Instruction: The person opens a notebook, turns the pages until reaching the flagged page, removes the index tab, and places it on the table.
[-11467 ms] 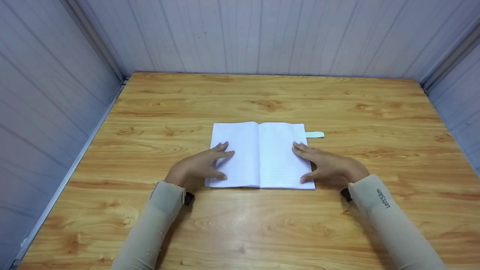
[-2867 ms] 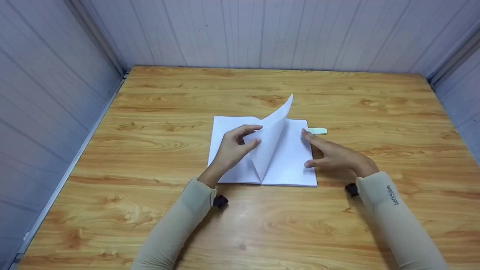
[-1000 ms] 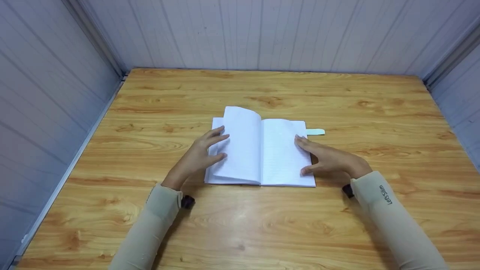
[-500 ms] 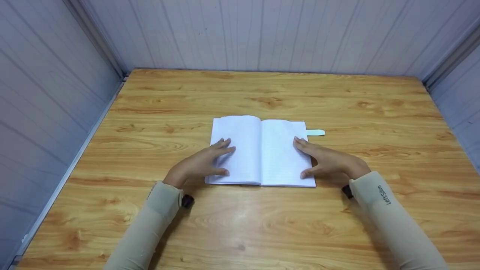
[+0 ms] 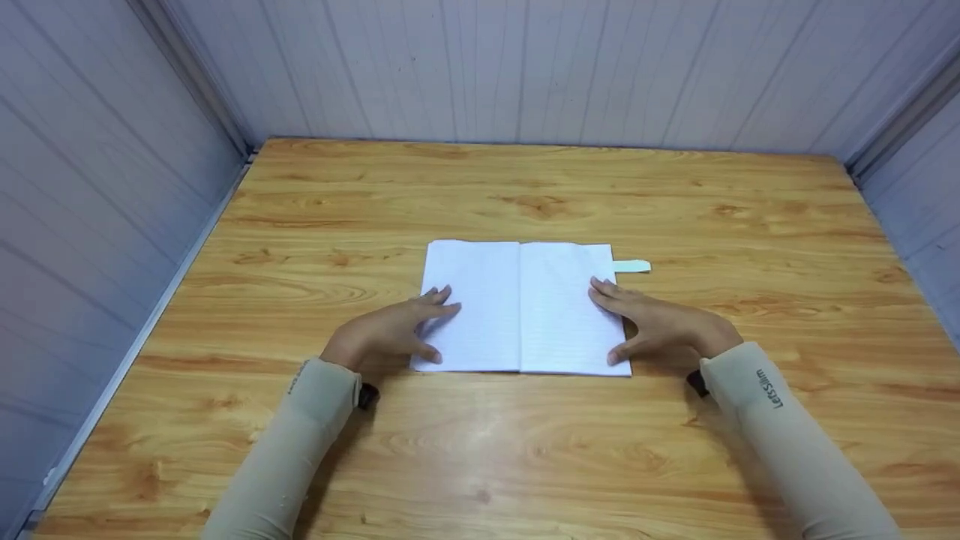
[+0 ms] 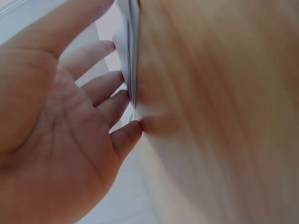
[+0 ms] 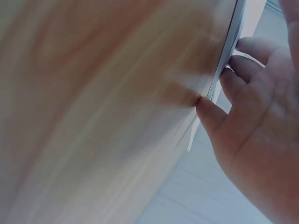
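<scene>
Touching the open notebook [image 5: 517, 307], the left hand [image 5: 394, 328] and right hand [image 5: 658, 324] are both spread, one at each side, and it lies flat on the counter [image 5: 480, 450].

A wood-grained bench [image 5: 480, 191], yellow-brown with darker streaks and knots, reached back to a pale back wall [image 5: 480, 67] marked with vertical lines. A similar left wall [image 5: 90, 187] and right wall [image 5: 926, 202] stood at its sides, and a grey corner strip [image 5: 191, 75] ran up where left and back met. Whitish trim [image 5: 142, 337] followed the bench's left edge. Light left a soft glare [image 5: 484, 427] on its nearer part.
</scene>
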### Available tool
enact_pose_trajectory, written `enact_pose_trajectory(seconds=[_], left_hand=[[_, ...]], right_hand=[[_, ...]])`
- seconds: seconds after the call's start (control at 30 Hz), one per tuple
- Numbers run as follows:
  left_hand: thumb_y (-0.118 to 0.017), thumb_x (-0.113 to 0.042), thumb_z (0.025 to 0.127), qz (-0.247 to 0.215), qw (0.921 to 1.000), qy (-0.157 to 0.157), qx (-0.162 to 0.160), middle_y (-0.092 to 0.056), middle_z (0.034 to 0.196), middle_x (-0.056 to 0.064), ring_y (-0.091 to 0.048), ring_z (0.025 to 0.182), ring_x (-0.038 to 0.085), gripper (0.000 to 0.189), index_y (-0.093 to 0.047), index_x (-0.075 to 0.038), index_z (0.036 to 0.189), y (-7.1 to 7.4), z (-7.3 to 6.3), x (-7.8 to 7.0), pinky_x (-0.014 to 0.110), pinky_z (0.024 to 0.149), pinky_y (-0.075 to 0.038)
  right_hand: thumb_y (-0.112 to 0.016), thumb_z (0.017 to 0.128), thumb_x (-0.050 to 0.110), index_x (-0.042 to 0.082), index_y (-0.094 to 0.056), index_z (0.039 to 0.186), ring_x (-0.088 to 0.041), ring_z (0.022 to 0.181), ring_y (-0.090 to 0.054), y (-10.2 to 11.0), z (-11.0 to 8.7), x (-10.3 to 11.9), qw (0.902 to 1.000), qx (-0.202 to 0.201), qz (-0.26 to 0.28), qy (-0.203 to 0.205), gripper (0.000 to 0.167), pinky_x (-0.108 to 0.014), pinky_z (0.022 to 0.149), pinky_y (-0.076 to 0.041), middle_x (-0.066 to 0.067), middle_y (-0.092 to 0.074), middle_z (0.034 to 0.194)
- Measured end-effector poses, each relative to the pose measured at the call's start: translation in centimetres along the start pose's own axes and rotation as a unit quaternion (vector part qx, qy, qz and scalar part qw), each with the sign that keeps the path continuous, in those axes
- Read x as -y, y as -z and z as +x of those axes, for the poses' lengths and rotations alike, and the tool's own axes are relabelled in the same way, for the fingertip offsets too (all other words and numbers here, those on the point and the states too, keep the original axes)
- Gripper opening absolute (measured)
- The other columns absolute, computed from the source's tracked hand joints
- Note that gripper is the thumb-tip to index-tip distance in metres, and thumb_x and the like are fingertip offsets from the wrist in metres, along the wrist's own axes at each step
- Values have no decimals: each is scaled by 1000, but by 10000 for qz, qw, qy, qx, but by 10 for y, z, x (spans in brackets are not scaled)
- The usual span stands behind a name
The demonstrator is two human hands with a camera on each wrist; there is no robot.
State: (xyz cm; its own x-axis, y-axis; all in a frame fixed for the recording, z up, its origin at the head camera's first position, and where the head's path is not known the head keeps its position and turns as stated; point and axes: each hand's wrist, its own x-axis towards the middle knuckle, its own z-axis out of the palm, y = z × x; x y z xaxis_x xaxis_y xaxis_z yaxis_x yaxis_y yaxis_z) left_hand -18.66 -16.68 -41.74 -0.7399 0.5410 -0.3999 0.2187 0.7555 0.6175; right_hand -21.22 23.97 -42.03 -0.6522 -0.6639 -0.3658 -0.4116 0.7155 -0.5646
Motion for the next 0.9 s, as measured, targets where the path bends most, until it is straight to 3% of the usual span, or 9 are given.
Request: enact_pose_trajectory(seconds=[0.3, 0.7, 0.9], left_hand=[[-74, -20, 83, 127, 9999, 99, 23, -2, 163, -7, 3, 150, 18, 83, -27, -25, 151, 0, 0, 0, 43, 121, -6], [-74, -17, 82, -217, 9997, 79, 68, 0, 162, -8, 7, 150, 16, 84, -27, -24, 151, 1, -1, -2, 44, 122, -3], [-75, -17, 81, -335, 9992, 225, 23, -1, 162, -11, 6, 150, 13, 84, -28, -27, 150, 0, -1, -2, 41, 122, -3]], right_hand=[[-75, 78, 43, 14, -6, 155, -28, 150, 7, 3, 0, 1, 9998, 181, 25, -96, 108, -54, 119, -8, -1, 10, 163], [-77, 75, 42, 8, -6, 154, -32, 149, 8, 3, 2, -3, 9996, 248, -61, 108, 111, -55, 118, -6, -8, 10, 163], [-78, 74, 40, 8, -5, 154, -33, 149, 10, 4, 2, -2, 9993, 348, 11, 97, 113, -57, 118, -4, -8, 11, 162]])
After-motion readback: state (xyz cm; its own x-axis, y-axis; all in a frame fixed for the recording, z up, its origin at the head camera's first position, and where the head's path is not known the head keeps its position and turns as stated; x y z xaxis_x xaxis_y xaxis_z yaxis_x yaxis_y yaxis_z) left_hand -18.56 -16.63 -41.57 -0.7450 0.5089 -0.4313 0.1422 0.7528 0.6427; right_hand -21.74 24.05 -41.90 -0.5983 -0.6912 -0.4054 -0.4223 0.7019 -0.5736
